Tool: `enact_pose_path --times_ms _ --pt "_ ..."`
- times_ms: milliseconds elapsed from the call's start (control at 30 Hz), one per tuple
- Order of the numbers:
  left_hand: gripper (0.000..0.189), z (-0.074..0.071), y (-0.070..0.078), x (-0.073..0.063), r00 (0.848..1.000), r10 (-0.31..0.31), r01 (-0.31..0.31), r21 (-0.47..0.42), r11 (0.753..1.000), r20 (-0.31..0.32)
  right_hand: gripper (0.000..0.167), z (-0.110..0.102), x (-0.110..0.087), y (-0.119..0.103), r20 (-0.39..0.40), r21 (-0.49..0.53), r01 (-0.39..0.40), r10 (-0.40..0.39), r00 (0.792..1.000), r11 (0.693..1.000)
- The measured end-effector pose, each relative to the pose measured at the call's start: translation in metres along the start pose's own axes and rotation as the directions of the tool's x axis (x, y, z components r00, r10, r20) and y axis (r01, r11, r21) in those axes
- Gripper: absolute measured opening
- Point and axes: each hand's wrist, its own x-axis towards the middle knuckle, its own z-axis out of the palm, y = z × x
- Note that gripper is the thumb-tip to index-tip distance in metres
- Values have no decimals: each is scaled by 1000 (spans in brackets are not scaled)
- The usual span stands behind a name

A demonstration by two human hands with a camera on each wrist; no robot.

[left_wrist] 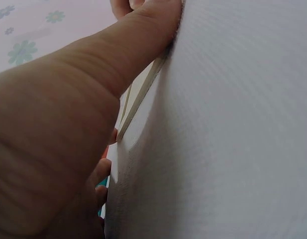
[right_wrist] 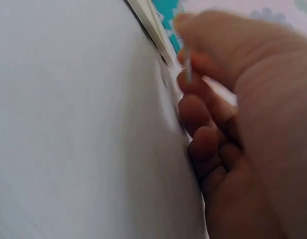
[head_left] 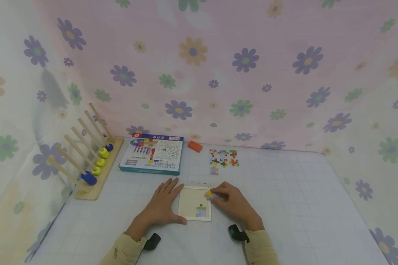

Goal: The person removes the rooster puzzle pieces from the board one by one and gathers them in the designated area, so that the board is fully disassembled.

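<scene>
A shallow wooden puzzle tray (head_left: 188, 203) lies on the table, with one jigsaw piece (head_left: 201, 211) set in its lower right corner. My left hand (head_left: 162, 206) rests along the tray's left side, fingers spread and straight, thumb by the near edge. In the left wrist view that thumb covers part of the tray rim (left_wrist: 138, 102). Over the tray's right edge, my right hand (head_left: 233, 202) pinches a yellow and purple jigsaw piece (head_left: 209, 194) between thumb and fingers. The right wrist view shows this piece (right_wrist: 188, 64) edge-on, thin between thumb and fingertips.
Several loose jigsaw pieces (head_left: 223, 158) lie beyond the tray. An orange block (head_left: 195, 146) sits near the back wall, beside a flat toy box (head_left: 152, 154). At the left stands a wooden peg rack (head_left: 103, 176) with blue and yellow beads.
</scene>
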Motion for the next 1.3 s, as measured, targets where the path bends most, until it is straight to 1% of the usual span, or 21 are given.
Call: enact_pose_path --times_ms 133,300,400,467,567,700,800,967,1033,1167,1300 --pt "122 1 0 -1 1000 3 -3 10 1000 -8 25 -4 2 12 -41 2 -22 22 999 1000" --pt "121 0 1 -1 1000 5 -5 0 1000 -11 26 -11 8 19 -87 -59 -38 33 996 998" --pt "121 0 0 0 1000 1 -1 -2 1000 0 27 -14 12 22 -110 -98 -51 40 993 994" --pt "121 1 0 0 1000 -1 1 -3 1000 9 28 -16 13 24 -121 -106 -55 42 992 993" --pt "122 1 0 0 1000 -4 4 0 1000 16 30 -17 16 32 -143 -124 -30 12 990 992" --pt "122 -1 0 1 1000 -9 9 6 1000 8 31 -20 24 42 -177 -165 2 -32 984 986" --pt "122 0 0 1 1000 -14 14 2 1000 10 31 -23 30 47 -193 -180 4 -39 980 984" --pt "122 0 1 1 1000 -18 18 8 1000 18 30 -31 38 52 -198 -211 0 -43 979 978" --pt "122 0 1 1 1000 -16 16 16 1000 17 30 -33 41 52 -195 -221 -11 -33 980 975" --pt "122 -3 2 0 1000 -3 3 3 1000 13 32 -36 44 49 -176 -223 -57 18 984 973" --pt "122 -4 3 -2 1000 -1 1 -9 1000 13 32 -37 45 46 -157 -221 -87 53 986 971"
